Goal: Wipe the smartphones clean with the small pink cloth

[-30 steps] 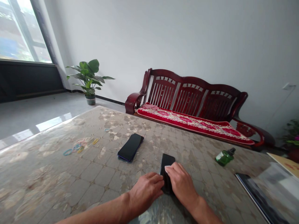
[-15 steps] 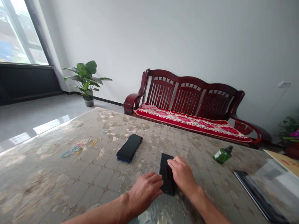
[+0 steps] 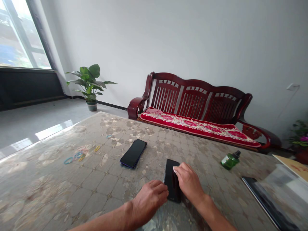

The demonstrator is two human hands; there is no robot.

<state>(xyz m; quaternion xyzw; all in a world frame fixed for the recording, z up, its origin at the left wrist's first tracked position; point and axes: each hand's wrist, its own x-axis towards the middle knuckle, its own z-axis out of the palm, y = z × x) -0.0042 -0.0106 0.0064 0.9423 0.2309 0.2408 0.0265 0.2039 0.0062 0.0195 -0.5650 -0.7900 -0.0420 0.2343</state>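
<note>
A black smartphone [image 3: 172, 179] lies on the patterned table cover with its dark screen up. My left hand [image 3: 151, 197] is at its lower left edge, fingers curled together against that side. From the right, my right hand [image 3: 189, 179] grips the phone's upper right edge, the thumb tip over the screen. Part of the phone's right side is hidden behind those fingers. Farther off to the left, another dark smartphone [image 3: 133, 153] rests on top of a second phone or case, of which only the edges show.
Several coloured rubber bands [image 3: 79, 154] lie at the left. On the right stand a green pump bottle [image 3: 230, 160], a dark flat device [image 3: 257, 195] and clear plastic over a beige sheet [image 3: 292, 166]. Beyond the table [image 3: 91, 183] are a wooden bench [image 3: 192, 96] and a potted plant [image 3: 91, 86].
The view has shifted very slightly. Both hands keep nearly the same place at the phone's sides, and the phone stays where it was.
</note>
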